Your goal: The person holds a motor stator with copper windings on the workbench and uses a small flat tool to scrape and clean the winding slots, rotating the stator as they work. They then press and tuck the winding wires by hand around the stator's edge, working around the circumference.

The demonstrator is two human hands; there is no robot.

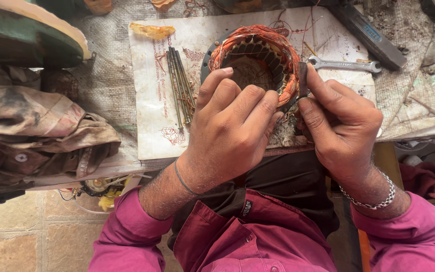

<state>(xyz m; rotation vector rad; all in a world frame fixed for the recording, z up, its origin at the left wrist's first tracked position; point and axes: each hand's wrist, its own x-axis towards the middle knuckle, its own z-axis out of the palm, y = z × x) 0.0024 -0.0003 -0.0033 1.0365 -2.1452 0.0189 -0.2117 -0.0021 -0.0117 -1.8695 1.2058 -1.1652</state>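
Clearly, in the head view, both hands are at work on a round motor core (258, 55) wound with copper wire, which lies on a stained paper sheet (149, 100) on the desk (106, 75), right in front of the person. The left hand (232, 126) is curled over the near rim of the core, fingers bent and pressing down on it. The right hand (338, 121) is closed in a pinch on a thin dark strip (303, 80) standing against the right side of the core, beside the copper coil. To my eye the step in hand is working that strip at the windings; the next move would call for a steady hold on the core and careful pressure, so the fine wire is not nicked. Left of the core lies a bundle of thin rods (179, 85); right of it, a spanner (343, 64). Far left of it sit crumpled dirty rags (36, 131).
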